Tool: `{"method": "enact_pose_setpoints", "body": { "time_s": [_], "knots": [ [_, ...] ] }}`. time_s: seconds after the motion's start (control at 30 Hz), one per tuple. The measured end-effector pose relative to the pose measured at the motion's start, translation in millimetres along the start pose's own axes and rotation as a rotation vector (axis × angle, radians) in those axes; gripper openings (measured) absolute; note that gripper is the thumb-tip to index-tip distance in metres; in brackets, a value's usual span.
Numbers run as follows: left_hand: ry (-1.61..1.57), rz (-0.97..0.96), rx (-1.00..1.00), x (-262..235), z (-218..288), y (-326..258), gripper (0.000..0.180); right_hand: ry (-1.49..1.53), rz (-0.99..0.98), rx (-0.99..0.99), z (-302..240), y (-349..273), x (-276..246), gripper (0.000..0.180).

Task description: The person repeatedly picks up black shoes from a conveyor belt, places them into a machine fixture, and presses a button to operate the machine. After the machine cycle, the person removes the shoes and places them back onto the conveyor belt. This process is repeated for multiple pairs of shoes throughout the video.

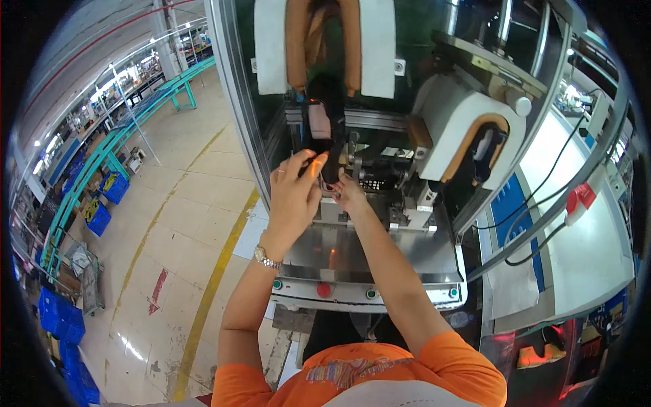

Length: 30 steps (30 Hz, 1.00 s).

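A dark shoe upper [330, 129] stands upright on the machine's central post, straight ahead of both hands and just above them. It is black, narrow and tall, with a pale pinkish patch on its left side and a small orange glow of light at its lower edge, where the fingers meet it. Its lower end is hidden behind the hands.

The left hand [295, 190] is raised with the fingers curled and the thumb and forefinger pinched on the lower left edge of the upper; a ring shows on one finger and a metal watch [266, 258] sits on the wrist. The right hand [348, 193] reaches in from below and to the right, its fingers closed on the bottom of the same piece, though how tight the grip is cannot be told.

Above the hands hangs a white U-shaped pad with a tan lining [324, 44]; a second pad of the same kind [461, 132] sits to the right of the right hand, tilted. Below the hands lies a shiny steel surface [366, 251], with a red button [323, 289] and green buttons along its front edge.

To the left of the left hand, the factory floor [183, 224] stretches away, pale, with yellow painted lines. Blue crates [61, 319] and a teal conveyor frame [129, 129] stand far off to the left. To the right of the right hand, black cables [542, 197] run across a white bench [583, 244].
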<state>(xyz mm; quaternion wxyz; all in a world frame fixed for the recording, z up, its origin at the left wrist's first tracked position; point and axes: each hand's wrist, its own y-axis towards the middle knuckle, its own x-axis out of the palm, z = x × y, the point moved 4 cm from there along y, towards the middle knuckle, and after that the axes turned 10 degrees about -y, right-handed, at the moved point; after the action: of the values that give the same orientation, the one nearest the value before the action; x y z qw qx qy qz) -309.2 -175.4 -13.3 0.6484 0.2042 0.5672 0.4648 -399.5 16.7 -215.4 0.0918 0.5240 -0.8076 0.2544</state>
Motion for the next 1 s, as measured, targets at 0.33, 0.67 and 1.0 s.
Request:
{"method": "enact_pose_setpoints", "body": {
  "time_s": [0.33, 0.67, 1.0],
  "knots": [
    [-0.199, 0.288, -0.423, 15, -104, -170, 0.039, -0.102, -0.012, -0.01, 11, -57, -28, 0.019],
    [-0.15, 0.125, -0.1, 8, 23, -1, 0.045, 0.48, -0.197, 0.083, 19, 10, 3, 0.019],
    [0.142, -0.015, -0.093, 25, 0, 6, 0.043, 0.497, -0.048, -0.04, 41, 45, -5, 0.005]
  ]
}}
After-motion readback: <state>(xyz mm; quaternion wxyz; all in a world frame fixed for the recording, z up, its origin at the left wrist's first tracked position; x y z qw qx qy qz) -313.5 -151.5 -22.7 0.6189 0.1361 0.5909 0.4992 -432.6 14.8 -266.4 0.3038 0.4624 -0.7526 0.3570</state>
